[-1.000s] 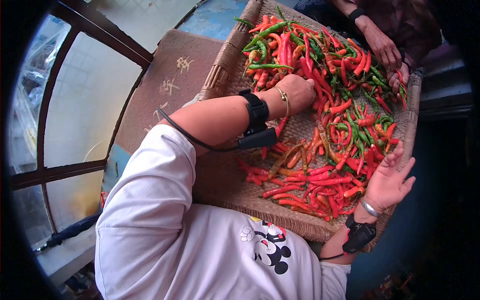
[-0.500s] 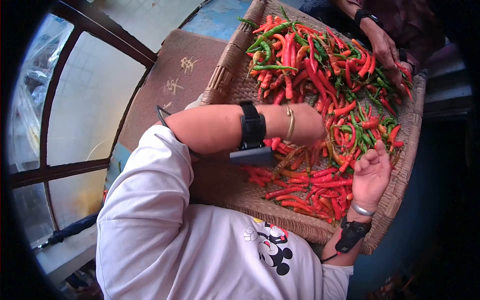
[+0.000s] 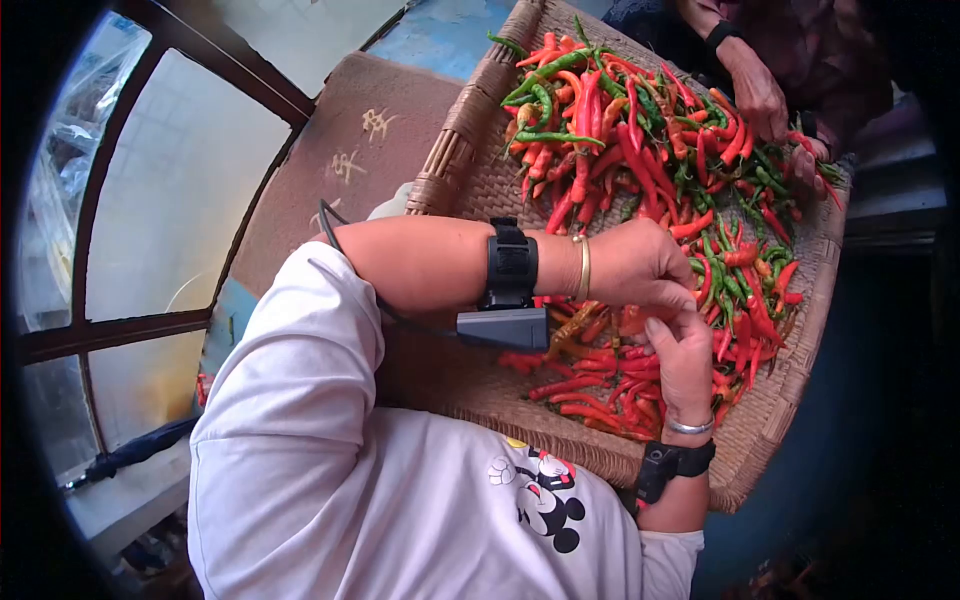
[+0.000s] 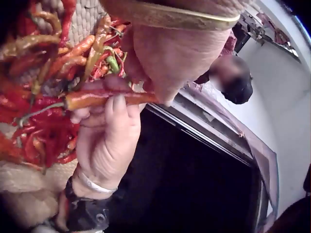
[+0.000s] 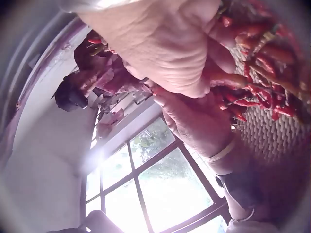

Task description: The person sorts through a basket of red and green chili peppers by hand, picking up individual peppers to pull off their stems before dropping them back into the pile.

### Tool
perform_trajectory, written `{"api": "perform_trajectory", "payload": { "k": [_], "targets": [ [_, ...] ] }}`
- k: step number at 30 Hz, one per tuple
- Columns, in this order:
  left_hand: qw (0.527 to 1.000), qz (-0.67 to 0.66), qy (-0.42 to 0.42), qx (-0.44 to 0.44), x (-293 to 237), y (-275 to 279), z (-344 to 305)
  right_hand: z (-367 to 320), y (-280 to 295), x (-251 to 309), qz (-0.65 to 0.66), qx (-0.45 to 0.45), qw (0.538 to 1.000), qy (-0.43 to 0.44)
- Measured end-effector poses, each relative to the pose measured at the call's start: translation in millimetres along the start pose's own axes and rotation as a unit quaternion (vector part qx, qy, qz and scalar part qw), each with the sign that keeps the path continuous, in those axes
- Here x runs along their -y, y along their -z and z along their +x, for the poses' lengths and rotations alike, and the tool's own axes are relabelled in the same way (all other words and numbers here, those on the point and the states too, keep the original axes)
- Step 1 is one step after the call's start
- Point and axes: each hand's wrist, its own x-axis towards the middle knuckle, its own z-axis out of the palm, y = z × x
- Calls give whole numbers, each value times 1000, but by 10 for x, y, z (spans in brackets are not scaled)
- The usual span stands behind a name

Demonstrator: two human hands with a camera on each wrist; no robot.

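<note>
Both hands meet over the woven basket, with an orange-red chili pepper between them. In the left wrist view, the thumb and fingers of the right hand pinch it along its middle, and its green stem sticks out to the left. My left hand, with a gold bracelet, holds the other end, its fingertips covering the tip. A silver bracelet circles the right wrist. Red chili peppers lie beneath the hands. A mixed heap of red and green chilies fills the far side.
Across the basket, another person's hand reaches into the chilies at the far right. A brown board with yellow characters lies to the left, beside a framed window. The basket's raised woven rim runs along the left.
My left hand has come from the upper heap down and right to the right hand. The right hand has moved left and its spread fingers have closed on the chili pepper.
</note>
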Motion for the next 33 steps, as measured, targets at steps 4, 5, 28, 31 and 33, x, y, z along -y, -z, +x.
{"api": "perform_trajectory", "payload": {
  "k": [4, 5, 28, 31, 33],
  "targets": [
    [977, 206, 58, 4, 290, 86, 45, 3, 62, 68, 21, -75, 996, -32],
    [946, 314, 81, 31, 362, 162, 60, 11, 145, 61, 44, -112, 993, -11],
    [903, 349, 232, 92, 353, 166, 46, -20, 208, 5, 307, -19, 952, -9],
    [925, 288, 232, 89, 145, 206, 37, -13, 134, -31, 281, 10, 959, -26],
    [935, 266, 218, 84, 3, 218, 28, -29, 66, -38, 240, 33, 968, -70]
  ]
}}
